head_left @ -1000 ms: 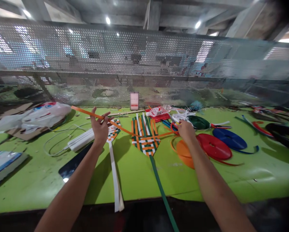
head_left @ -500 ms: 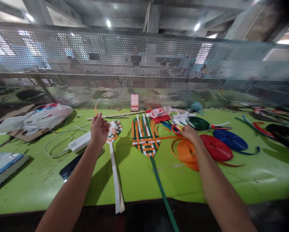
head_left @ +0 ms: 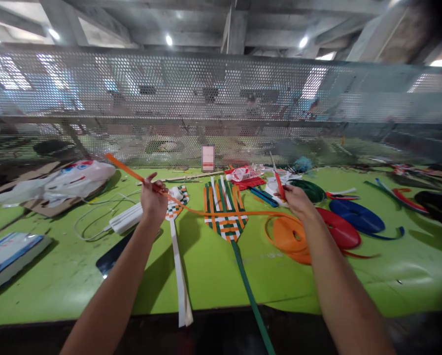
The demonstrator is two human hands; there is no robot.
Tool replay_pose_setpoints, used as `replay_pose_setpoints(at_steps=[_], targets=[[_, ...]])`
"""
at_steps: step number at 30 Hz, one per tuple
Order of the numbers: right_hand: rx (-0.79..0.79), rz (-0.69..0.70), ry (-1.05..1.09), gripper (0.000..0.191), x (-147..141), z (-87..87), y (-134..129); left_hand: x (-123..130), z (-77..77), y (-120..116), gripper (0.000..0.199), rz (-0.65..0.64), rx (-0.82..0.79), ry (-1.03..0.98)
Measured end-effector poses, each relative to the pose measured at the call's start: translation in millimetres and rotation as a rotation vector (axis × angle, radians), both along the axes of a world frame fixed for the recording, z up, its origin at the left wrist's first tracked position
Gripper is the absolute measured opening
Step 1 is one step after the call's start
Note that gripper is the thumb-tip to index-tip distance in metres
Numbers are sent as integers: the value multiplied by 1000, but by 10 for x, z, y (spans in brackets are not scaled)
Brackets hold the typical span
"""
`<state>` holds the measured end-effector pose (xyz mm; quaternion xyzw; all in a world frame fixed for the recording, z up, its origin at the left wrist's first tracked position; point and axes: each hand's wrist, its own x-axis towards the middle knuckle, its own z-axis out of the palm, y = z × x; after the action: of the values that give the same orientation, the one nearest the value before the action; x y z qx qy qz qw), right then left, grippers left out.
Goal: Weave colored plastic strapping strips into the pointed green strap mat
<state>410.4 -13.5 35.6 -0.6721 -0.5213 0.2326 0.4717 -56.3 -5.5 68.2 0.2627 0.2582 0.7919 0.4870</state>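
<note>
My left hand (head_left: 153, 197) is closed on an orange strap (head_left: 126, 169), whose free end sticks up to the left. From there the strap runs right, across a half-woven piece (head_left: 226, 222) of orange, white and green strips, to an orange coil (head_left: 289, 236). A long green strip (head_left: 249, 291) trails from the woven piece over the table's front edge. My right hand (head_left: 296, 198) grips red-handled scissors (head_left: 279, 185), blades pointing up. Beside my left hand lies a smaller checkered woven piece (head_left: 174, 209) with a white strip tail (head_left: 179, 276).
Red (head_left: 339, 229), blue (head_left: 357, 215) and green coils (head_left: 309, 191) lie to the right. A white power strip (head_left: 126, 217), a dark phone (head_left: 113, 254) and plastic bags (head_left: 76, 180) are left. A perforated metal screen (head_left: 191, 108) stands behind the green table (head_left: 213, 276).
My right hand has lifted the scissors off the table, blades now up. The orange strap in my left hand shows a longer free end and stretches across to the coil.
</note>
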Motion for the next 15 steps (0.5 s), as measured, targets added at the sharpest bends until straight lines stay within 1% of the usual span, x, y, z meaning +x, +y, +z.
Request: replay_pose_setpoints(at_steps=[2, 4, 6, 8, 11, 13, 15], targets=[[110, 45, 305, 21, -156, 95, -40, -42, -49, 47, 29, 20, -112, 81], [236, 90, 504, 30, -310, 203, -93, -85, -84, 74, 34, 17, -241, 189], [349, 108, 594, 37, -429, 307, -154, -115, -96, 78, 35, -3, -332, 254], [406, 119, 617, 41, -502, 401, -219, -124, -85, 64, 34, -47, -343, 238], [355, 196, 572, 44, -585, 518, -339, -106, -44, 28, 29, -119, -225, 115], [269, 282, 563, 54, -680, 565, -467, -93, -13, 8, 27, -135, -131, 28], [165, 370, 618, 65, -824, 568, -663, -99, 18, 0, 26, -125, -73, -41]])
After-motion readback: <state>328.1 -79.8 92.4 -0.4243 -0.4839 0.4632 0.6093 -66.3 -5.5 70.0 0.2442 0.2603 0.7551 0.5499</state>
